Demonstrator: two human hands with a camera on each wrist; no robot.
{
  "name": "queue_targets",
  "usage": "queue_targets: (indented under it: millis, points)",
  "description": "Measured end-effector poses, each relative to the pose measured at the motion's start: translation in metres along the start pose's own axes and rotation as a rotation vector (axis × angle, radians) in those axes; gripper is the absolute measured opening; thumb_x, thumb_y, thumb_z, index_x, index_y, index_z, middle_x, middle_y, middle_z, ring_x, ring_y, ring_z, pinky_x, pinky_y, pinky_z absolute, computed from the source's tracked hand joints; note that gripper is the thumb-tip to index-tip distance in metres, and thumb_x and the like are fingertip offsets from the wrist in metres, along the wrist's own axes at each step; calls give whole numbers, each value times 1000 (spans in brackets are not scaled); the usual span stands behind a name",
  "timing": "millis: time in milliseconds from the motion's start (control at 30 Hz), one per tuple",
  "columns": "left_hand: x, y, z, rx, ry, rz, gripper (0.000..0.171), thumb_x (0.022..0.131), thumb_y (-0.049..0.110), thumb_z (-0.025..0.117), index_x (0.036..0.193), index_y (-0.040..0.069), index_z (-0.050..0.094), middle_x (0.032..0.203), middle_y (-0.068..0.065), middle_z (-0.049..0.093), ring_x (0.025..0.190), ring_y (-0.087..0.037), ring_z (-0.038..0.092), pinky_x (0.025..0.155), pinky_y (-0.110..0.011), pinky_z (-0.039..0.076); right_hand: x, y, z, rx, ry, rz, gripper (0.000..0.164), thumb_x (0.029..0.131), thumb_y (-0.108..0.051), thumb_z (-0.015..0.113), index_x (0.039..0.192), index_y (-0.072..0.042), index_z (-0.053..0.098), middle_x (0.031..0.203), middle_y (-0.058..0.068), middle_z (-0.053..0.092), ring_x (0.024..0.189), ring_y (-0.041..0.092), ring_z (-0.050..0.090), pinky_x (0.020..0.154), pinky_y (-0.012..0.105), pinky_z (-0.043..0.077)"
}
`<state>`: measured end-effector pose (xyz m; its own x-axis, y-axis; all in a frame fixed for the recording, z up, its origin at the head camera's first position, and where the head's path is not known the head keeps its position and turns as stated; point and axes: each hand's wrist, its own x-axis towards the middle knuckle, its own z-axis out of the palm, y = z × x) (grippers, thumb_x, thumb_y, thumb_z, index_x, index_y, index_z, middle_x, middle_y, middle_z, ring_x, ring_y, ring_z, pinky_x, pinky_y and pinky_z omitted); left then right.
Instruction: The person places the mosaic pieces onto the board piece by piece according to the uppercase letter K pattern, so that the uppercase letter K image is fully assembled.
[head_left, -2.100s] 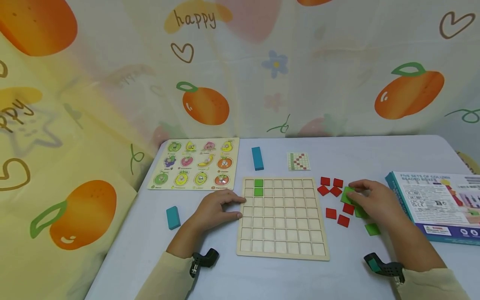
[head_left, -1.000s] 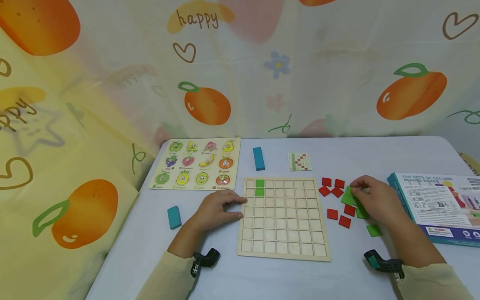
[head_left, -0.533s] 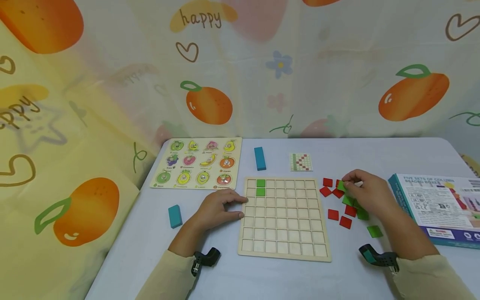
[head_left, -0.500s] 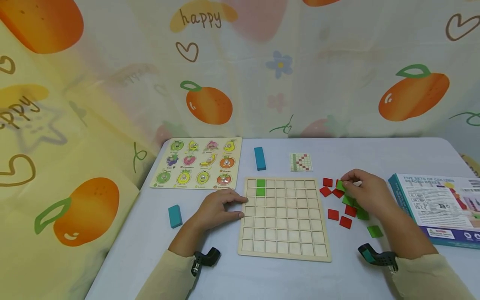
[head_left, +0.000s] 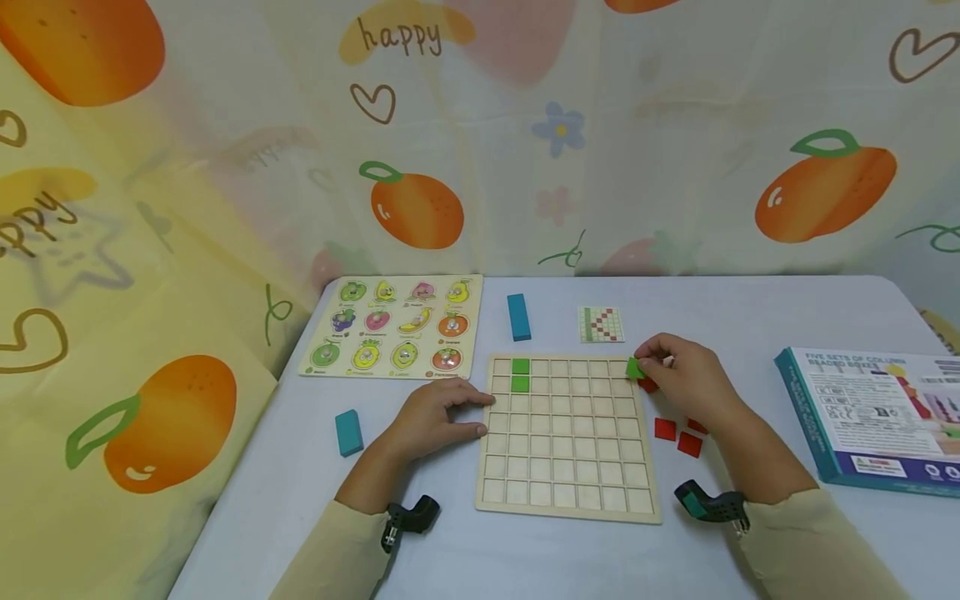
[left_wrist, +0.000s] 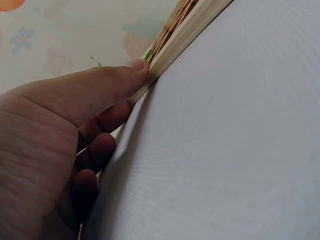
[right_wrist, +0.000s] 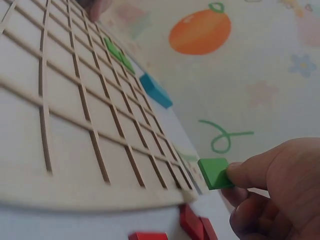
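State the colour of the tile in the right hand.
Plain green; the tile shows best in the right wrist view.

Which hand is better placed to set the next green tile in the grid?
The right hand, I'd judge: it pinches a green tile near the far right corner of the grid board, while the left hand only touches the board's left edge.

The right hand (right_wrist: 287,187) pinches a green tile (right_wrist: 212,173) near a corner of the board (right_wrist: 75,197). Red tiles (right_wrist: 191,223) lie just beside that corner. Farther along, two green tiles (right_wrist: 112,49) fill adjoining cells, with a blue block (right_wrist: 156,91) beyond the edge. The left hand (right_wrist: 99,8), blurred, shows partly at the top.
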<state>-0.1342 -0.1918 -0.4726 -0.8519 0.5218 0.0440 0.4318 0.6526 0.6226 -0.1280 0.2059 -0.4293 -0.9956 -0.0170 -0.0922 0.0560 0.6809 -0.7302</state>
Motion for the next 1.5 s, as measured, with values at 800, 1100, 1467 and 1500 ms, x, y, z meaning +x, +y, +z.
queue_targets:
  millis: [800, 1100, 1467, 1500]
  points:
    - [-1, 0, -3, 6, 12, 36, 41, 87, 29, 92, 126, 25, 80, 123, 14, 72, 101, -8, 59, 83, -32, 47, 12, -54, 72, 102, -122, -128, 11, 105, -16, 66, 113, -13, 73, 108, 4, 71, 91, 24, 59, 81, 39, 49]
    - [-1, 1, -2, -8, -2, 28, 40, 88, 30, 91, 126, 26, 80, 120, 16, 72, 103, -7, 60, 85, -33, 48, 9, -63, 98, 123, -140, -176, 8, 105, -15, 67, 109, -14, 74, 100, -1, 72, 95, 21, 63, 90, 44, 51]
    - [0, -2, -1, 13, -3, 38, 40, 89, 31, 90, 127, 26, 79, 123, 16, 72, 103, -7, 59, 86, -33, 47, 8, -78, 116, 49, -143, -218, 5, 103, -18, 71, 102, -20, 75, 92, -7, 70, 91, 18, 62, 87, 41, 50]
    - [0, -1, -2, 13, -3, 39, 40, 89, 31, 90, 127, 26, 79, 123, 16, 72, 103, -7, 60, 86, -33, 47, 8, -79, 117, 40, -143, -216, 4, 103, -18, 71, 103, -19, 75, 93, -7, 70, 92, 18, 62, 88, 42, 50]
